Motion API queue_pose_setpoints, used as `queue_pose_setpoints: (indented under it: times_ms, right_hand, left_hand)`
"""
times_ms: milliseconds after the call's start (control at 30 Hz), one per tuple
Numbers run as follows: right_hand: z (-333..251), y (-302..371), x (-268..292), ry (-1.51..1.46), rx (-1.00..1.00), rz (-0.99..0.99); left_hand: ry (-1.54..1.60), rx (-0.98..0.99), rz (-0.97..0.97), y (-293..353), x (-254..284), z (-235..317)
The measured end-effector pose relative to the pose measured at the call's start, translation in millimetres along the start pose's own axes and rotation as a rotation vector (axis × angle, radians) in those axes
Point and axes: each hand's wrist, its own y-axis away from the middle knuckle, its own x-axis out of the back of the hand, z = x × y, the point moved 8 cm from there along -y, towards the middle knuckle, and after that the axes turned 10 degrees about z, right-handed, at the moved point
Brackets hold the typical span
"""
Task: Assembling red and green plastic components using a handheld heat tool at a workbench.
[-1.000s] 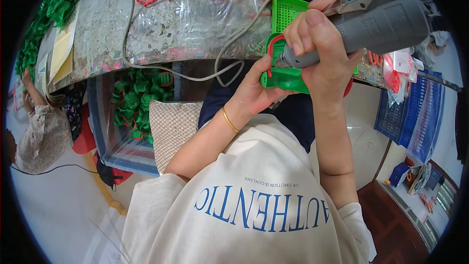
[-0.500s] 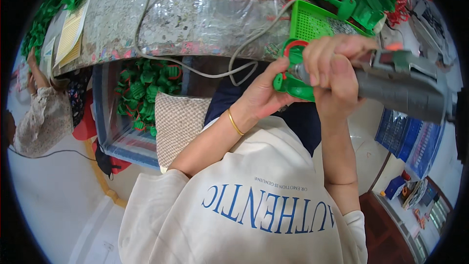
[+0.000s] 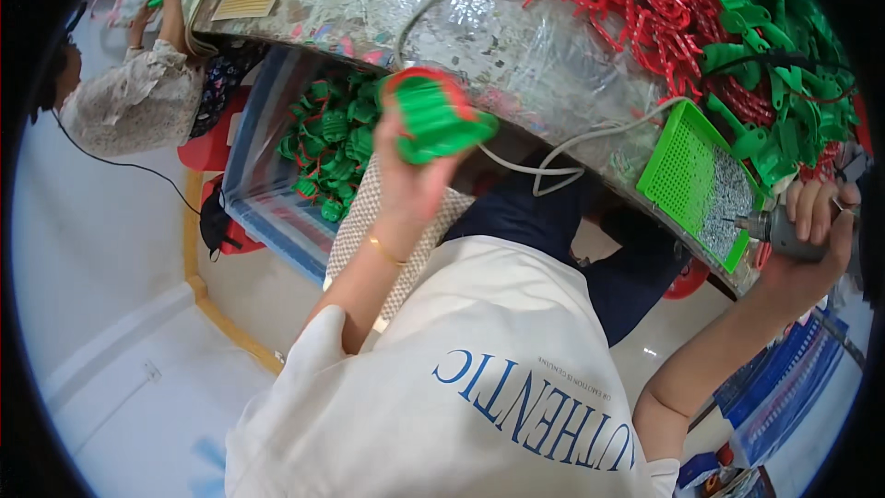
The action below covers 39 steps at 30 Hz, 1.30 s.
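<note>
My left hand (image 3: 412, 186) is closed on a green plastic piece with a red rim (image 3: 433, 124), blurred by motion, held up between the table edge and the blue-walled crate (image 3: 261, 120). In that crate lies a heap of similar green and red pieces (image 3: 330, 134). Far to the right, my right hand (image 3: 819, 238) grips a grey electric screwdriver (image 3: 785, 232). Its bit points left, over the end of a bright green tray (image 3: 660, 149) holding many small silvery screws (image 3: 724, 207).
Red plastic loops (image 3: 636, 0) and loose green parts (image 3: 779, 46) pile up on the worn table (image 3: 369, 0). A pale cable (image 3: 608, 134) trails along its edge. Another person in a patterned shirt (image 3: 138, 111) works at the left. A beige cushion (image 3: 355, 231) lies beside my lap.
My hands have moved apart: the left swung toward the crate with the green piece, while the right carried the screwdriver away to the tray. The view has turned as well.
</note>
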Motion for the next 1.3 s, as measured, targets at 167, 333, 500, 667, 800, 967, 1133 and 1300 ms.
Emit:
queue_pose_setpoints:
  times_ms: [167,333,500,667,800,967,1133,1300]
  right_hand:
    - [-15,-12,44,0.099,0.029,0.182]
    - [-15,-13,36,0.293,0.073,0.226]
    - [-23,-3,40,0.652,0.221,0.383]
    - [-22,-4,40,0.688,0.265,0.420]
    - [-25,0,37,0.682,0.319,0.466]
    - [-38,14,45,0.694,0.423,0.528]
    - [-51,37,56,0.776,0.533,0.611]
    - [-15,32,40,0.822,0.318,0.436]
  left_hand:
    - [0.067,-0.068,0.366,-88,156,49]
    - [-0.315,-0.126,0.481,-133,229,57]
    - [-0.770,-0.972,0.318,-45,54,86]
    - [-0.905,-0.795,-0.349,-36,-132,18]
    - [-1.007,-1.362,-0.776,-23,-267,-45]
    - [-1.098,-1.616,-0.822,-67,-333,-118]
    - [-0.924,-1.608,-0.840,-75,-330,-102]
    - [-0.946,-1.473,-0.875,-5,-272,-46]
